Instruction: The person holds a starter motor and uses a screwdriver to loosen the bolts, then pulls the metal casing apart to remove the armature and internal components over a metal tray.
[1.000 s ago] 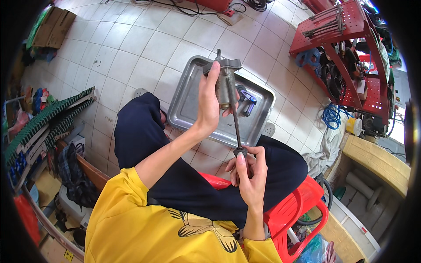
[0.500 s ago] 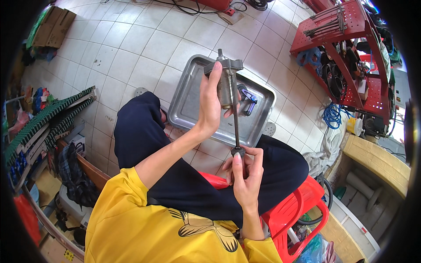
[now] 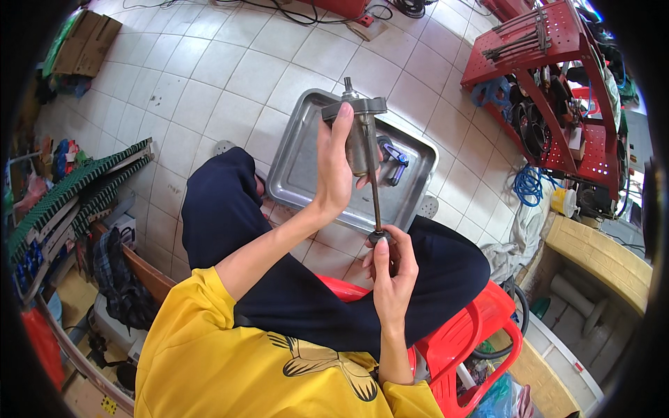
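My left hand (image 3: 334, 166) is wrapped round a metal motor (image 3: 357, 143), a cylinder with a dark flange and a toothed shaft pointing away from me. Alongside the cylinder runs the thin steel shaft of a screwdriver (image 3: 376, 202), its far end reaching the flange; the flange partly hides its tip. The dark handle end is gripped in my right hand (image 3: 394, 272), thumb laid on top and fingers curled beneath. Beyond the hands, a shallow metal tray (image 3: 279, 177) lies on the floor. In it rests a blue and black tool (image 3: 395, 166), partly behind the left fingers.
A red chair (image 3: 465, 341) stands by my right leg. At the right is a red perforated tool cart (image 3: 502, 66) with T-handled wrenches on top. Coiled blue hose (image 3: 528, 187) lies below it. Cardboard boxes (image 3: 87, 45) sit far left, a green-striped folding item (image 3: 77, 188) nearer.
My right hand has shifted slightly, its fingers now closer round the screwdriver's handle end. The motor and the left hand have tilted very little; the tray is unmoved.
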Demonstrator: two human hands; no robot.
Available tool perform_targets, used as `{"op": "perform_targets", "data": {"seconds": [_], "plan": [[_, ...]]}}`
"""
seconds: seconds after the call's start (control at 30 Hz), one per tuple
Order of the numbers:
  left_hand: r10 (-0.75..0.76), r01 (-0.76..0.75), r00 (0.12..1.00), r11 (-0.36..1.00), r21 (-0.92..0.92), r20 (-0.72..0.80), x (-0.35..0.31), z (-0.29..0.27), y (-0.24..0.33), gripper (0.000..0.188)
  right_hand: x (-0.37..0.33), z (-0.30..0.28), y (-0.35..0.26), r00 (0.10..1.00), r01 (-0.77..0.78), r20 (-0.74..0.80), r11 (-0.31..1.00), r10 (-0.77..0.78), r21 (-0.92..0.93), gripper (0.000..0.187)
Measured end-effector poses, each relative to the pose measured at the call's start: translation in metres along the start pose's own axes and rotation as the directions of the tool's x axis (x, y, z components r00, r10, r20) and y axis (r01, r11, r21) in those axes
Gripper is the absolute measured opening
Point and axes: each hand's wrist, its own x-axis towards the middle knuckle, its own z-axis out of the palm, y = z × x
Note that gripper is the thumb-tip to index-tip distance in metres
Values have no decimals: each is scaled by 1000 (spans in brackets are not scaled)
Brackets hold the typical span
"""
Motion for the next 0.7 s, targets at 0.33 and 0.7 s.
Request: {"op": "perform_targets", "data": {"seconds": [0.33, 0.7], "plan": [[48, -51, 997, 998, 44, 59, -3, 2, 2, 61, -4, 0, 21, 997, 32, 60, 979, -45, 204, 24], [62, -63, 996, 998, 21, 57, -7, 1, 3, 60, -2, -5, 25, 993, -109, 75, 964, 93, 242, 16]]}}
